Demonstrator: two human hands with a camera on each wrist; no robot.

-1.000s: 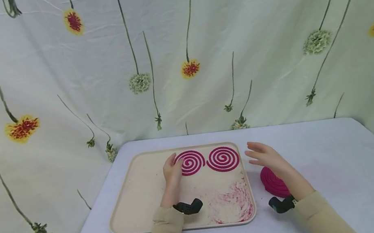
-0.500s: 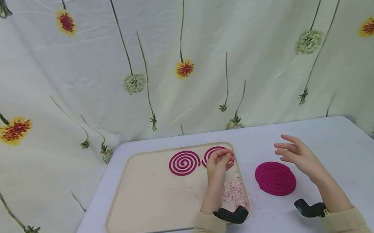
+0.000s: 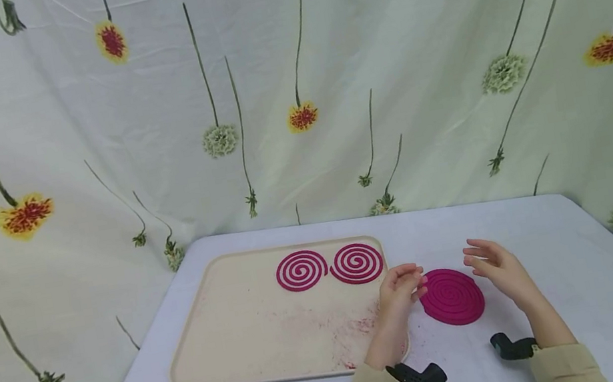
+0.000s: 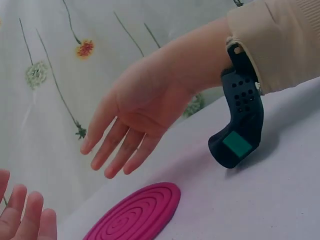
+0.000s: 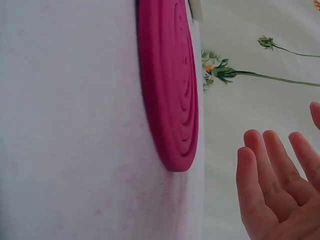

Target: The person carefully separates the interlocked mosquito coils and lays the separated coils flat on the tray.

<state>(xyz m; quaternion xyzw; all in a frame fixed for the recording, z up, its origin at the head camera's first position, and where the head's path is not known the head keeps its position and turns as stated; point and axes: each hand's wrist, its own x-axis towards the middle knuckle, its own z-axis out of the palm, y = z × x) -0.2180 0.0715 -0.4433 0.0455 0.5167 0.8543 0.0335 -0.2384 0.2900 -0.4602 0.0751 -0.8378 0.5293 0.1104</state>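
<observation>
**Both hands flank stacked coil disc, nothing gripped**

Left hand (image 3: 398,287) fingers loosely curled, empty, at the left edge of the magenta coil stack (image 3: 452,296); contact there can't be told. Right hand (image 3: 496,267) grip spread, fingers straight, hovering just right of the stack, apart from it. Stack lies flat on the bench (image 3: 571,282), just beside the tray (image 3: 231,325). Two separated spirals (image 3: 328,267) sit side by side at the tray's far edge.

Risk: coils look thin and brittle; prying or squeezing unevenly would likely snap a ring. Pink crumbs (image 3: 360,330) on the tray suggest the material breaks off easily.

Bench is pale, smooth. Floral cloth backdrop (image 3: 289,86) behind.
</observation>
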